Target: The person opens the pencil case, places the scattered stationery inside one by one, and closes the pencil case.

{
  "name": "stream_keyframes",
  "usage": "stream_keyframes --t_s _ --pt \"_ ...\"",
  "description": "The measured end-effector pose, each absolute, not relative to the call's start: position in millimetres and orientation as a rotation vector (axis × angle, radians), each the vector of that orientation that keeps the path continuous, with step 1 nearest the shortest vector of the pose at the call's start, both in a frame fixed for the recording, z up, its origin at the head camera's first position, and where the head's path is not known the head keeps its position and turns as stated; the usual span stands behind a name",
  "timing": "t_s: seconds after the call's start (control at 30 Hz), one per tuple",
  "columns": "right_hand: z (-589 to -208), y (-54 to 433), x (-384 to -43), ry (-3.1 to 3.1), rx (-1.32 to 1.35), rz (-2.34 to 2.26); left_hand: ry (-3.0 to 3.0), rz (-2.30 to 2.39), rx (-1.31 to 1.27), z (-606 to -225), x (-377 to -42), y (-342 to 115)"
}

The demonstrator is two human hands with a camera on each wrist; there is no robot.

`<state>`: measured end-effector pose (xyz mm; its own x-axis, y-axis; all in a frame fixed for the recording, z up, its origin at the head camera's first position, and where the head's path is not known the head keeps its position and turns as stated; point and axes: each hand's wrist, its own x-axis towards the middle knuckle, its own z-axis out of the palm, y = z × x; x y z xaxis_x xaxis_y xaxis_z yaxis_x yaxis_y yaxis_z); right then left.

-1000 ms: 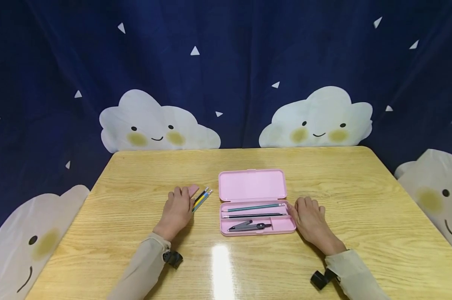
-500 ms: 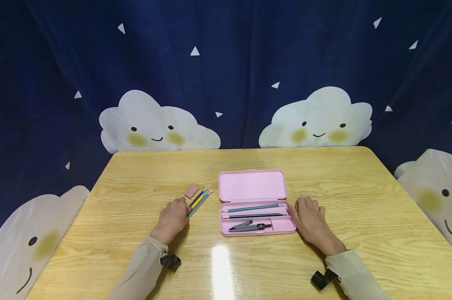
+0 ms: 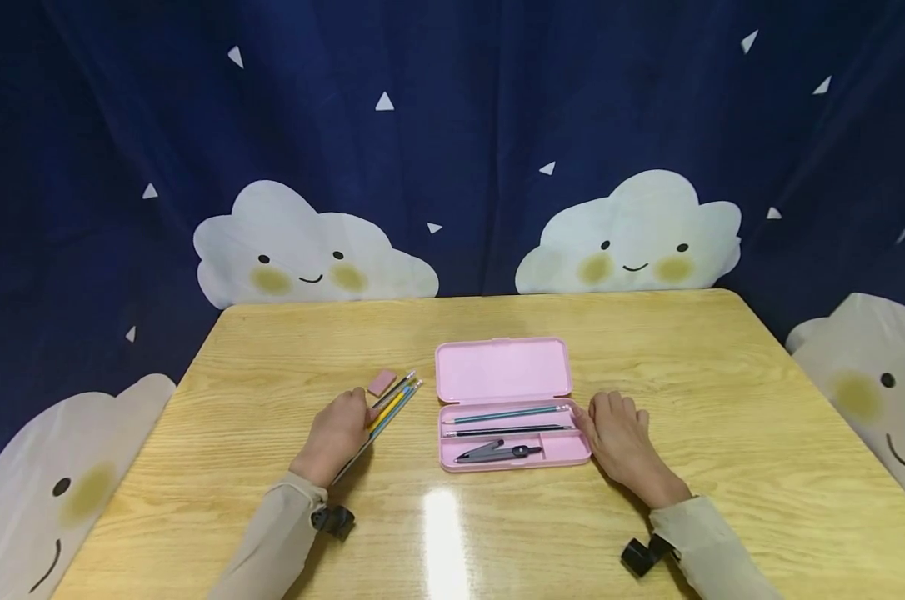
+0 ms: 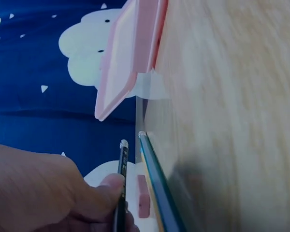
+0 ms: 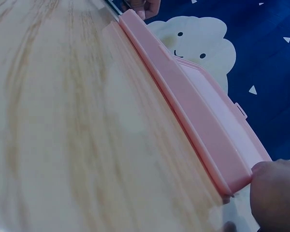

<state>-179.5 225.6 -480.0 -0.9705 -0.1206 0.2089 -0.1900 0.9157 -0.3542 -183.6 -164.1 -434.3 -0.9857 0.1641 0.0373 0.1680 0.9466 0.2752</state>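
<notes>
The left hand [image 3: 336, 437] pinches a black pencil [image 4: 123, 163] left of the open pink case [image 3: 503, 372]; it seems to be picking it up. The right hand [image 3: 619, 437] pinches the case's right end. The next move seems to need a tight pinch, clear of the loose green pencil [image 4: 159, 186]. More of that green pencil shows than half a second ago.

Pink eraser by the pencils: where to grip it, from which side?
I'd pinch the eraser mid-length across its two long sides, coming down from above and slightly from the left in the head view. It's a small block lying flat, and the pencils sit close along its right side.
</notes>
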Motion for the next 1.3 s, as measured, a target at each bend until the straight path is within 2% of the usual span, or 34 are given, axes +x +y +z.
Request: stream_keyframes --t_s 0.4,1.03,1.3 --pt "-479 225 -180 -2.899 0.228 0.563 -2.918 -0.461 -0.503 -422 -184 -138" --pt "-479 226 -177 -2.832 0.255 0.444 -2.774 -0.31 -1.002 -427 -188 -75" --pt "-477 225 -177 -2.788 0.294 0.428 -2.825 -0.229 -1.066 -430 -189 -54"
